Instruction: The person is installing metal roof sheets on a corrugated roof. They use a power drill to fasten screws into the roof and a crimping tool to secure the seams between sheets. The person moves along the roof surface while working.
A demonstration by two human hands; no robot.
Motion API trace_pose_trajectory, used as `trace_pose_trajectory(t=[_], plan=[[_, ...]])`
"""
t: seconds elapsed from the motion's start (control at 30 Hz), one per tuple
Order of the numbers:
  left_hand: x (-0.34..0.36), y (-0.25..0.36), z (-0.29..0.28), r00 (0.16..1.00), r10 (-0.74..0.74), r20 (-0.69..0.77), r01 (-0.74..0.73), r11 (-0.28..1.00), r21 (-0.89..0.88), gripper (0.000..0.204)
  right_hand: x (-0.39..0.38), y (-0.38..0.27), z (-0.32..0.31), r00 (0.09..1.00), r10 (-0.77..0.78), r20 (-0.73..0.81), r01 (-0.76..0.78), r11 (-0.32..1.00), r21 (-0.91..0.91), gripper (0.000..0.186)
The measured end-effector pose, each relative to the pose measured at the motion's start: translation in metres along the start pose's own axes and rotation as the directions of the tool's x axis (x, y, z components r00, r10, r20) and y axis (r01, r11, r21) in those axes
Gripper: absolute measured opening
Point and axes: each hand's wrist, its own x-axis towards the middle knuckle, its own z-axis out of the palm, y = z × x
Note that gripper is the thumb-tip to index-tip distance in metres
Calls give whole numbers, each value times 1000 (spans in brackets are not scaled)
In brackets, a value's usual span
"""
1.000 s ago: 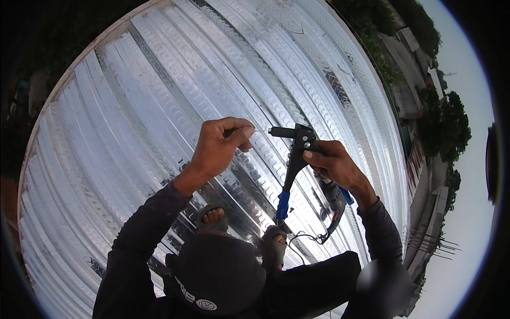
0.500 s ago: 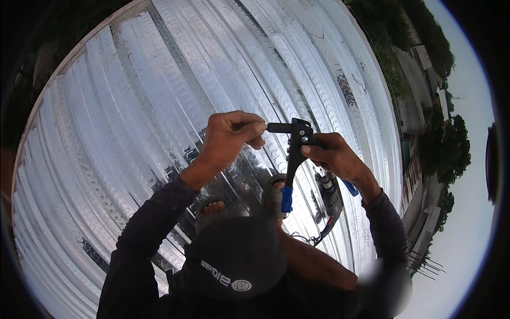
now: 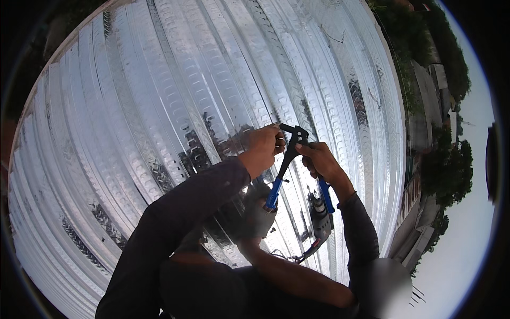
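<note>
We tilt the riveter [image 3: 290,152] more than before — right hand [image 3: 322,161] wrapped on it, left hand [image 3: 262,147] curled at its nose, hold unclear. Ribbed metal roof [image 3: 159,101] below — trees [image 3: 450,173] beyond.

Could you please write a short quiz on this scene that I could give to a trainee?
1. Multiple choice: Where are the fingers of the left hand in relation to the black-and-blue hand riveter?
A) Down at the ends of its handles
B) Up at its nose end
C) Well away from it

2. True or false: The right hand is holding the hand riveter.

3. Short answer: On what surface does the corded drill lie?

Key:
1. B
2. True
3. The shiny, ribbed metal sheeting
</note>
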Motion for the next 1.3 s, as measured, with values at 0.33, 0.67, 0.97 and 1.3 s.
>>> trace_pose_trajectory(t=[0.33,0.67,0.97,1.3], plan=[[77,-26,11,989,-4,150,29,987,-161,15,78,0,-36,997,-45,62,57,973,-225,43],[81,-20,9,997,-13,80,31,976,-217,15,102,-24,-24,987,-139,87,163,780,-604,45],[78,-19,2,988,9,156,25,976,-216,15,104,-39,-12,972,-208,108,216,612,-761,35],[81,-33,1,986,20,165,17,977,-215,38,90,-38,1,969,-245,34,172,567,-805,40]])
